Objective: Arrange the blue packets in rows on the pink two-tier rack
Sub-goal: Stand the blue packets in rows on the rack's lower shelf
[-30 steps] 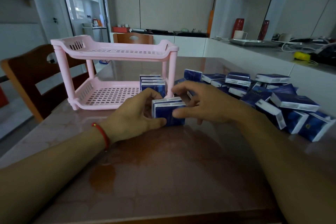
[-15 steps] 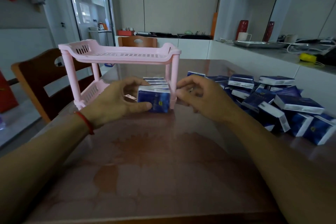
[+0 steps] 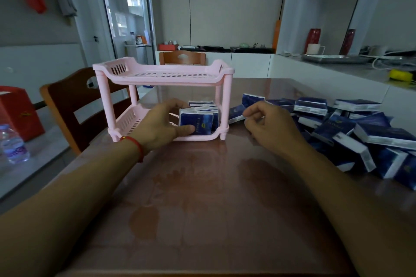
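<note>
The pink two-tier rack [image 3: 163, 75] stands on the table, its upper tier bare. At the right end of its lower tier stand blue packets [image 3: 202, 104] in a row. My left hand [image 3: 157, 126] grips the front packet [image 3: 199, 121] there, thumb on its blue face and fingers behind it. My right hand [image 3: 269, 128] hovers just right of the rack's front right leg with loosely curled fingers that hold nothing; its fingertips are close to a loose packet [image 3: 235, 114]. A pile of loose blue packets [image 3: 351, 128] lies on the table to the right.
The brown glossy table [image 3: 202, 209] stretches toward me. A wooden chair [image 3: 67, 101] stands left of the rack, another chair [image 3: 182, 57] behind it. A water bottle [image 3: 13, 144] and a red box [image 3: 15, 110] sit at far left. A white counter [image 3: 337, 69] runs along the right.
Both hands carried the packet from the table in front of the rack into the lower tier. My right hand has let go and drawn back to the right; my left still holds the packet.
</note>
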### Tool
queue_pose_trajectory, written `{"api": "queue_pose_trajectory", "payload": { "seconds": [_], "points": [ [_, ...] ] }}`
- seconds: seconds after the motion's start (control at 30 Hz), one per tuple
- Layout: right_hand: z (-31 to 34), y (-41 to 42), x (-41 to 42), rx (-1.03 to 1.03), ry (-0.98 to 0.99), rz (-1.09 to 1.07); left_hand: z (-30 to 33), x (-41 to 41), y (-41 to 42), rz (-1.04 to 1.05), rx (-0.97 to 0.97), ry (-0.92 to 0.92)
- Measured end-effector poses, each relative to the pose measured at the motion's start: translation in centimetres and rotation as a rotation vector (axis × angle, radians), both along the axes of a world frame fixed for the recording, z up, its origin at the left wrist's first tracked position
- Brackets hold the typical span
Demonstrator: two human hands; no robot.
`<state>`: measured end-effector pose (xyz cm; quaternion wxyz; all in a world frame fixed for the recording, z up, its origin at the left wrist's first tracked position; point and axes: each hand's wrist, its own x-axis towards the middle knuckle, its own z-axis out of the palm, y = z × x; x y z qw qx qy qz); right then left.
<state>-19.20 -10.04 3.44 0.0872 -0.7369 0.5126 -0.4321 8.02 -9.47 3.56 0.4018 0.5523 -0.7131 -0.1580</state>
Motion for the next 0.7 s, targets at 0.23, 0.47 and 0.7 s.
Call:
{"api": "queue_pose_trajectory", "payload": {
  "seconds": [0.23, 0.47, 0.7],
  "points": [
    [-0.4, -0.1, 0.8, 0.062, 0.024, 0.022, -0.4, -1.3, -1.0, 0.048, 0.022, -0.165],
    [-0.5, -0.2, 1.4, 0.075, 0.046, 0.019, 0.2, -1.4, -0.7, 0.170, 0.178, -0.072],
    [-1.0, -0.2, 2.1, 0.135, 0.045, 0.103, 0.3, -2.1, -0.7, 0.115, 0.276, -0.017]
  ]
}}
